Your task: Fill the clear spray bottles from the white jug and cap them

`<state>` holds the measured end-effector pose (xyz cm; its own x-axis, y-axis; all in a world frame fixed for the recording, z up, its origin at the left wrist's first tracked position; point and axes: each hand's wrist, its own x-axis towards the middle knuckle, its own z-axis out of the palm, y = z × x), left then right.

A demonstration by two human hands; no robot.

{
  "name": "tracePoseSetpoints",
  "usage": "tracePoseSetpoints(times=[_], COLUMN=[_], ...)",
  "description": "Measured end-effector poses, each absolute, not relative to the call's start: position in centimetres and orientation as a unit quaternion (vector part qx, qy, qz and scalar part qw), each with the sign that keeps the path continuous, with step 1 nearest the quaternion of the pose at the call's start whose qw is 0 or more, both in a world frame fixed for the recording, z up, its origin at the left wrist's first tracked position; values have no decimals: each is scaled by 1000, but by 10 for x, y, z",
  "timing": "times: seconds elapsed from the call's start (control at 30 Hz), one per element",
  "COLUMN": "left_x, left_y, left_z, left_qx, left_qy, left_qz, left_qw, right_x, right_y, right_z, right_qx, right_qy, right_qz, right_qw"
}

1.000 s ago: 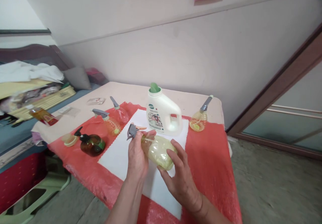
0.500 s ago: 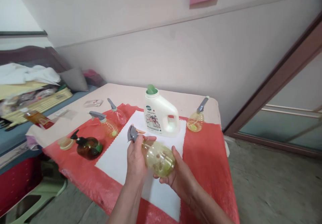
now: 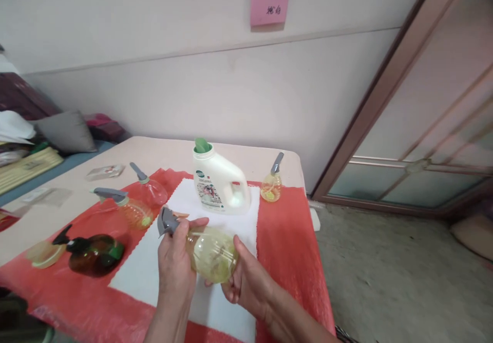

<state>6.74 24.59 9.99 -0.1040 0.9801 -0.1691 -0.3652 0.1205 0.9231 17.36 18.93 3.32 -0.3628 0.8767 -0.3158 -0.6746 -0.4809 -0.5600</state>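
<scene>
I hold a round clear spray bottle [image 3: 213, 253] of yellowish liquid above the table. My left hand [image 3: 175, 258] is closed round its neck, just below the grey trigger head [image 3: 166, 222]. My right hand [image 3: 246, 276] cups the bottle's base from underneath, fingers curled against it. The bottle lies tilted, head pointing left. Below it is a white sheet [image 3: 154, 276] on a red cloth [image 3: 287, 261].
A white detergent jug [image 3: 219, 181] with a green cap stands behind. Three more spray bottles [image 3: 131, 209] [image 3: 152, 189] [image 3: 271, 184] and a brown pump bottle [image 3: 92, 253] rest on the cloth. The table's right edge meets a concrete floor [image 3: 385, 276]; a sliding door [image 3: 416, 143] is at the right.
The view has swung right and a bit up, so the table now sits further left. Both hands keep the bottle; my right hand has slid from its side to under the base.
</scene>
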Motion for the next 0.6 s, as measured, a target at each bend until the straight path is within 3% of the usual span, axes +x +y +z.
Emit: tracePoseSetpoints(times=[0.13, 0.23, 0.33, 0.47, 0.6], left_x=[64, 62, 67, 79, 83], left_y=[246, 247, 240, 226, 220], left_z=[98, 94, 89, 83, 84], left_qx=[347, 406, 511, 589, 565], left_qy=[498, 556, 556, 490, 455], left_qz=[577, 576, 549, 524, 528], left_qw=[546, 441, 357, 372, 441], right_x=[177, 184, 186, 183, 200], right_y=[192, 189, 183, 179, 178], right_z=[35, 43, 50, 45, 39], right_qx=[-391, -568, -593, -581, -575], right_qy=[-238, -416, -601, -667, -618], right_qz=[761, 498, 261, 141, 58], right_qw=[459, 507, 468, 445, 533])
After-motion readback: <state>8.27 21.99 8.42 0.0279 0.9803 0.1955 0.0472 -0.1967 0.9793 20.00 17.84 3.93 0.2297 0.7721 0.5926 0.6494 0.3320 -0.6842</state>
